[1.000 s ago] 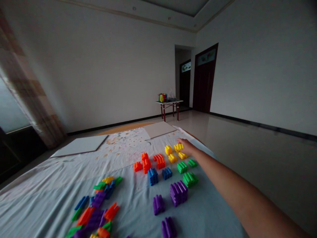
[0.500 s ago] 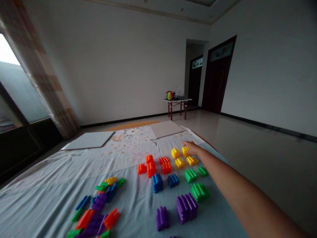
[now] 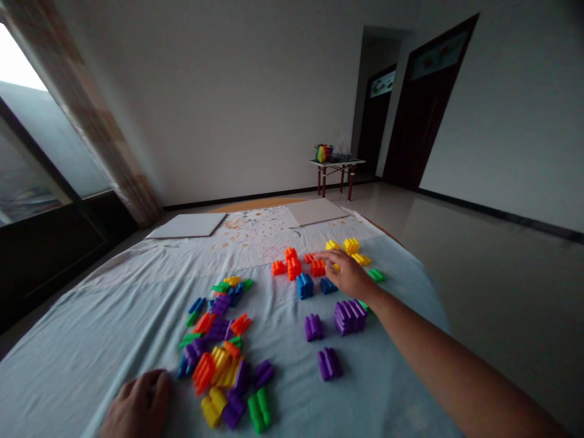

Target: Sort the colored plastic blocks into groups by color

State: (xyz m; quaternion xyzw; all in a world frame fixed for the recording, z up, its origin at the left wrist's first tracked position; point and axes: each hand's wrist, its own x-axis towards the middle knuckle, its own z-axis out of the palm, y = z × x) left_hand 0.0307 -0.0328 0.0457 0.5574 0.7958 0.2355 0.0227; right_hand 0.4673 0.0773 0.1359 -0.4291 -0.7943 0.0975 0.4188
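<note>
Grip part-open, any hold unclear: right hand (image 3: 343, 267) beside the orange ridged plastic blocks (image 3: 318, 268); left hand (image 3: 137, 406), curled, hold unclear, well left of them.

Dim and grey overall, with daylight entering from 1 window (image 3: 27, 67) at far left, its top blown out white. The right side falls darker; the floor (image 3: 456, 243) carries a faint sheen. Fine detail looks soft, and wide-angle distortion slants the edges.
</note>
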